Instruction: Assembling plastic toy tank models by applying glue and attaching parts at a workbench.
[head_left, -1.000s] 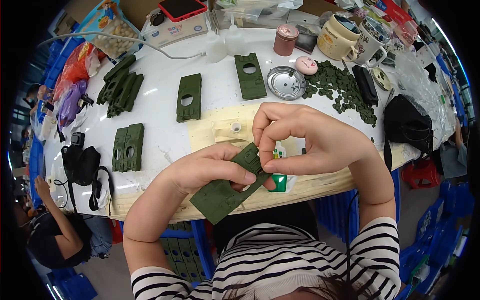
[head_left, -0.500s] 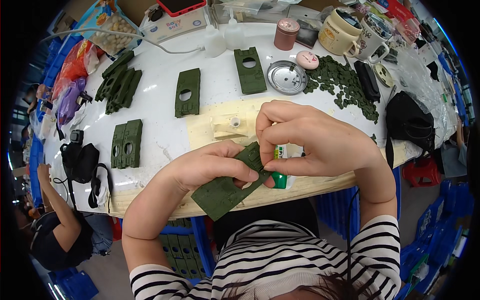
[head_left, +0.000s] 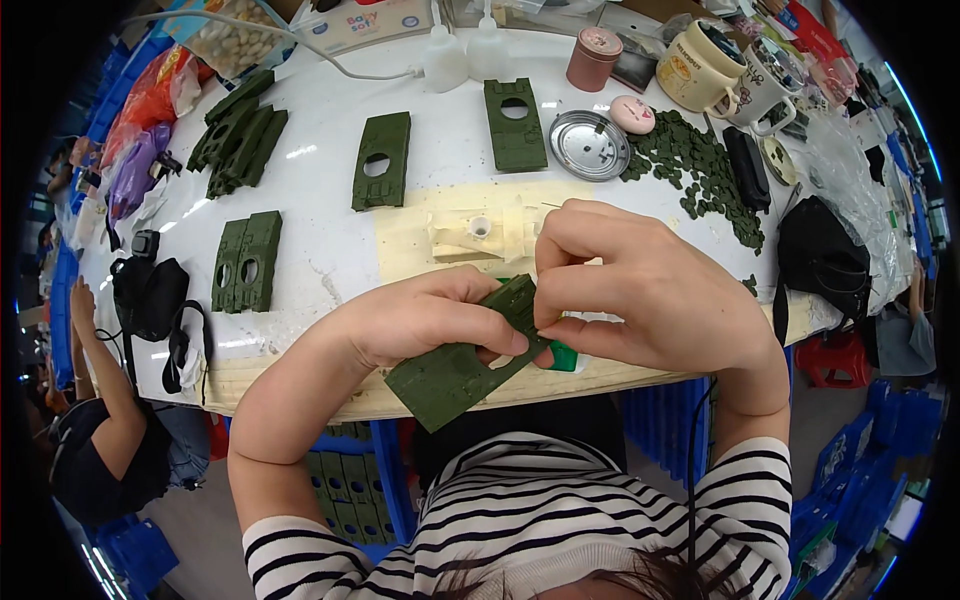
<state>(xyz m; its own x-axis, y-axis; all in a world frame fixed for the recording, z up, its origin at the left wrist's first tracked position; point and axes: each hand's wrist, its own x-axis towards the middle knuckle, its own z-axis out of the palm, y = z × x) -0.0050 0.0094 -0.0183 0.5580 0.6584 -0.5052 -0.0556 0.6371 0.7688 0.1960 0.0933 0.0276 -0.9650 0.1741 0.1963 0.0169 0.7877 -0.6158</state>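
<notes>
My left hand (head_left: 432, 322) grips a dark green plastic model tank hull (head_left: 441, 384), thumb on top and fingers underneath. The hull lies tilted over the table's front edge, and its round hole is partly covered by my fingers. At its far right end, my right hand (head_left: 655, 290) is closed in a pinch against the hull. Whatever sits between those fingertips is too small or hidden to make out. Just beyond the hands is a block wrapped in cream tape (head_left: 480, 238) with a small round white cup in it. Partly behind the hull is a green-labelled container (head_left: 563, 357).
More hulls lie on the white table: one upper middle (head_left: 384, 150), one farther back (head_left: 516, 135), a pair at left (head_left: 247, 262) and a stack (head_left: 235, 145). Small green pieces (head_left: 690, 165) are heaped at right beside a round metal lid (head_left: 588, 145). White bottles (head_left: 443, 62) stand behind.
The view has shifted slightly, so the table items sit a little higher. The hull is turned slightly in my left hand, while my right hand keeps its pinch at the end.
</notes>
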